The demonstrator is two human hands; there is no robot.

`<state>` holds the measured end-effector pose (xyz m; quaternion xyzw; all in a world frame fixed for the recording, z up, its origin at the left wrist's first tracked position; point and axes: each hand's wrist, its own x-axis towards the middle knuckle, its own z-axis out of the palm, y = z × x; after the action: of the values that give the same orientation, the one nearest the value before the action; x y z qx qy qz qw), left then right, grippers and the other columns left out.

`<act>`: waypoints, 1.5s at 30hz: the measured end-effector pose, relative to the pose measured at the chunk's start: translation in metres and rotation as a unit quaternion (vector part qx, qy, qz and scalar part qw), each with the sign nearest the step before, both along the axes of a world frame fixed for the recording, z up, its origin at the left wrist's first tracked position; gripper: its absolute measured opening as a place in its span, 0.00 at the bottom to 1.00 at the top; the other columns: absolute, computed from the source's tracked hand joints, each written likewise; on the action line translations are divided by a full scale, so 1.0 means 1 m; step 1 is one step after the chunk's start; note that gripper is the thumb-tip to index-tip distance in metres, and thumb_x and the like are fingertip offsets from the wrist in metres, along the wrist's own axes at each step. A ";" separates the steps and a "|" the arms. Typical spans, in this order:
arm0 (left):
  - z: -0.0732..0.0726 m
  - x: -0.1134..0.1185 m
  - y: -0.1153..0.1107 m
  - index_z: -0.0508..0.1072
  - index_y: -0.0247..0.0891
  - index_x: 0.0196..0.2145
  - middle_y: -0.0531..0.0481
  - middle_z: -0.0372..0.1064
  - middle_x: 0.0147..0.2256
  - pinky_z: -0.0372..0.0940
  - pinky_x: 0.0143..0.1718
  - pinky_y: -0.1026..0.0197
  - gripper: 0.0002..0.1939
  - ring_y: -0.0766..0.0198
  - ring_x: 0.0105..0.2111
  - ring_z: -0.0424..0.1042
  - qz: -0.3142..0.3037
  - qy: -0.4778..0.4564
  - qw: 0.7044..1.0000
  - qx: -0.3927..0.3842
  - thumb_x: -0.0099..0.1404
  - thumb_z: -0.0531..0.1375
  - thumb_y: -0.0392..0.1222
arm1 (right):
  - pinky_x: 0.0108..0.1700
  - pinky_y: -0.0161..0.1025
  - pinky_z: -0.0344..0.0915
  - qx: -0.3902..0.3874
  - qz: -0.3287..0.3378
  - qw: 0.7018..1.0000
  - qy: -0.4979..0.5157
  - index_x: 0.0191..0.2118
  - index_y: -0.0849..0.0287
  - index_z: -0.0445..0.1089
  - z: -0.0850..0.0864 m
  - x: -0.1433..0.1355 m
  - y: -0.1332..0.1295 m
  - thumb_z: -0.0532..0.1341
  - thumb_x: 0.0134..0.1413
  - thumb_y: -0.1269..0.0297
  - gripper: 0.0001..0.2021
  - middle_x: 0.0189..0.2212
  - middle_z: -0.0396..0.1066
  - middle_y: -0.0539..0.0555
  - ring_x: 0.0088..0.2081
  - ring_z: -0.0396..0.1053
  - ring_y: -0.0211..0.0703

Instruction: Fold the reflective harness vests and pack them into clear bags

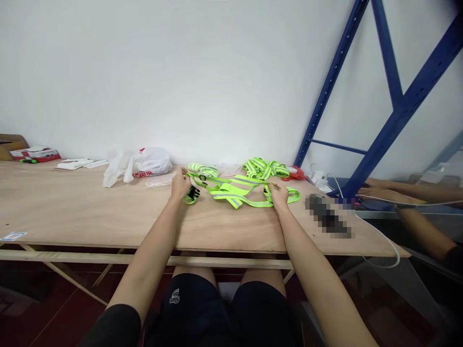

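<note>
A neon-yellow reflective strap harness (238, 193) with grey stripes is stretched between my two hands, just over the wooden table. My left hand (180, 185) is closed on its left end, beside a black slider. Below those fingers dangles a black side-release buckle (193, 193) on a short loop. My right hand (279, 194) pinches the strap at the right, where a loop sticks out past the knuckles. Behind lie a folded bundle of the same strap (203, 169) and a larger tangled pile (265, 168).
A white plastic bag (154, 161) and white papers (81, 164) lie at the back left, near a red-and-white box (36, 154). On the right stand a blue metal rack (379, 130) and a white charger with a cable (319, 179). A blurred-out dark object (327, 217) rests nearby. Another person's arm (390, 193) is further right.
</note>
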<state>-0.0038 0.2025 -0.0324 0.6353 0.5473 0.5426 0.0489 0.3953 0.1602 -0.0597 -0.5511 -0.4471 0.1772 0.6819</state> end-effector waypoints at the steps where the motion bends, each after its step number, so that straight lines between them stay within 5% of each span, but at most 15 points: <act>1: 0.000 -0.001 0.001 0.65 0.41 0.45 0.44 0.73 0.42 0.66 0.39 0.57 0.12 0.57 0.37 0.74 0.003 -0.021 1.000 0.004 0.63 0.52 0.33 | 0.38 0.45 0.72 -0.001 0.013 1.000 0.016 0.33 0.60 0.76 0.000 0.000 0.000 0.65 0.40 0.52 0.17 0.28 0.79 0.56 0.34 0.77 0.53; 8: -0.004 -0.009 0.006 0.64 0.40 0.50 0.43 0.73 0.46 0.67 0.44 0.58 0.18 0.56 0.43 0.74 0.021 -0.106 0.994 0.015 0.61 0.51 0.33 | 0.30 0.43 0.71 -0.017 0.087 0.993 0.073 0.28 0.58 0.75 0.005 -0.006 -0.008 0.69 0.34 0.49 0.17 0.21 0.76 0.52 0.24 0.73 0.48; 15: -0.011 -0.006 0.006 0.71 0.40 0.40 0.47 0.75 0.42 0.66 0.50 0.56 0.15 0.56 0.46 0.73 -0.074 -0.019 0.997 -0.031 0.57 0.52 0.33 | 0.23 0.41 0.67 -0.040 0.086 0.991 0.091 0.28 0.58 0.73 0.004 -0.004 -0.010 0.71 0.30 0.48 0.20 0.22 0.76 0.53 0.20 0.70 0.46; 32: -0.018 0.004 0.006 0.72 0.39 0.41 0.46 0.76 0.42 0.66 0.52 0.51 0.16 0.54 0.45 0.73 -0.109 0.034 0.992 -0.049 0.56 0.52 0.32 | 0.27 0.43 0.70 -0.049 0.084 0.992 0.082 0.27 0.58 0.74 0.001 -0.005 -0.011 0.70 0.32 0.51 0.17 0.23 0.77 0.53 0.23 0.72 0.48; 38: -0.005 0.011 -0.003 0.72 0.40 0.42 0.45 0.73 0.46 0.62 0.56 0.49 0.18 0.51 0.51 0.70 -0.122 0.078 0.989 -0.015 0.56 0.52 0.31 | 0.30 0.43 0.71 -0.044 0.067 0.995 0.061 0.27 0.57 0.74 0.001 -0.006 -0.012 0.70 0.32 0.49 0.18 0.24 0.77 0.52 0.26 0.74 0.49; 45: 0.013 0.052 -0.029 0.72 0.40 0.46 0.43 0.71 0.51 0.54 0.60 0.48 0.16 0.50 0.54 0.65 -0.186 0.222 0.954 0.075 0.60 0.54 0.34 | 0.32 0.41 0.70 -0.046 0.056 0.997 0.038 0.25 0.57 0.74 0.002 -0.004 -0.012 0.70 0.33 0.48 0.17 0.23 0.76 0.53 0.30 0.75 0.51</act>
<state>0.0479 0.1737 -0.0191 0.8321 0.3741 0.4089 -0.0210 0.3908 0.1482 -0.0580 -0.5489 -0.4426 0.2555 0.6615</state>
